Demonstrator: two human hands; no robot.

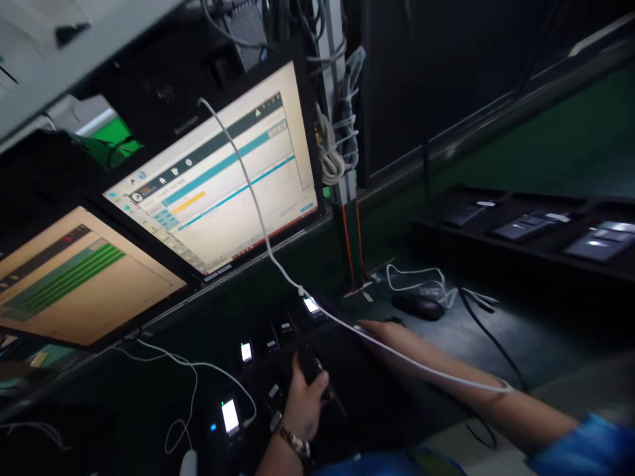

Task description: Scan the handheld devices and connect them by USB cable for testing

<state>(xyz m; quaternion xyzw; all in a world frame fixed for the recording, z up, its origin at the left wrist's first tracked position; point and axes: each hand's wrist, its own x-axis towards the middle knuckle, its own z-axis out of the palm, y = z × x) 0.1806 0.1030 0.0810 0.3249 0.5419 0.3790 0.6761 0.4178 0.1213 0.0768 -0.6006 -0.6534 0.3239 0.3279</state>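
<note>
My left hand (304,400), with a beaded bracelet at the wrist, is closed around a dark handheld device (308,362), thumb across its side. The device's exact kind is lost in the dark. My right hand (376,328) reaches in from the right over a dark surface; its fingers are too dim to make out. A white cable (258,205) runs down past the monitor to a white plug (301,291) and on along my right forearm. Small devices with lit screens (230,416) lie left of my left hand, and another lit device (311,305) lies beyond it.
Two monitors, a right one (223,178) and a left one (84,277), stand behind the bench. A black mouse (418,307) sits on the right beside a bundled white cable (446,291). A dark tray (496,248) with several flat devices stands at far right. A cable-wrapped post (342,132) rises beside the monitors.
</note>
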